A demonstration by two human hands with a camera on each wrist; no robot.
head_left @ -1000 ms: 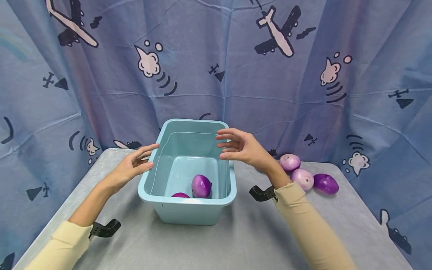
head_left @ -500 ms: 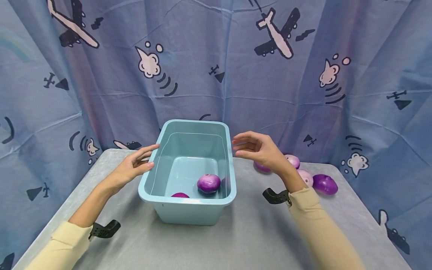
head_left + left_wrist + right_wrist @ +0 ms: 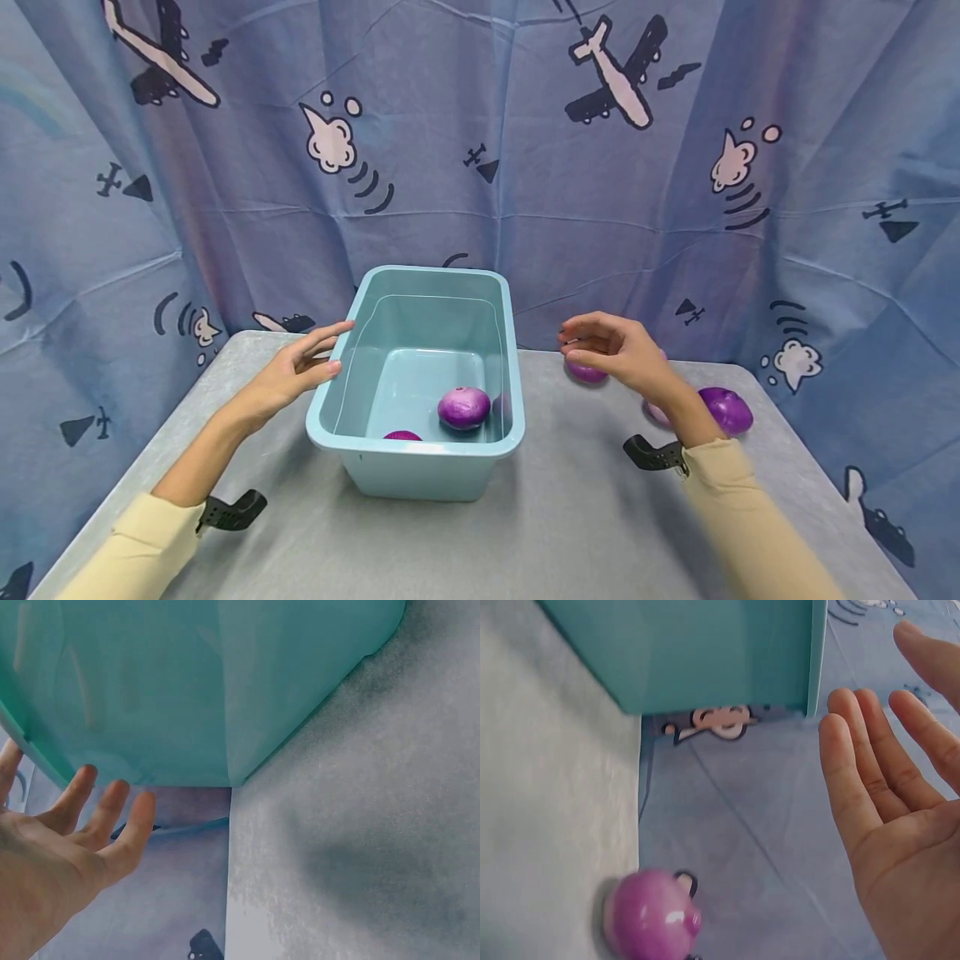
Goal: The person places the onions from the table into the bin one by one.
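Note:
My left hand (image 3: pixel 283 377) has its fingertips at the left rim of a light blue plastic tub (image 3: pixel 416 471), fingers extended; the left wrist view shows them loosely spread beside its wall. Inside the tub lies a shiny purple onion (image 3: pixel 463 408), toward the front right. A magenta one (image 3: pixel 402 435) is mostly hidden behind the front rim. My right hand (image 3: pixel 630 357), holding nothing, hovers right of the tub with relaxed fingers. It overlaps another purple onion (image 3: pixel 587 375) at the table's back edge; the right wrist view shows that onion (image 3: pixel 649 915) apart from the hand.
A dark purple onion (image 3: pixel 727 410) and a paler one (image 3: pixel 655 415), partly covered by my right forearm, lie farther right on the grey table (image 3: pixel 555 517). A blue curtain (image 3: pixel 420 150) with printed airplanes hangs close behind the table.
My right hand has moved from over the tub's right side rightward and down toward the back onion. The onion in the tub has rolled onto its side, slightly right. My left hand has stayed put.

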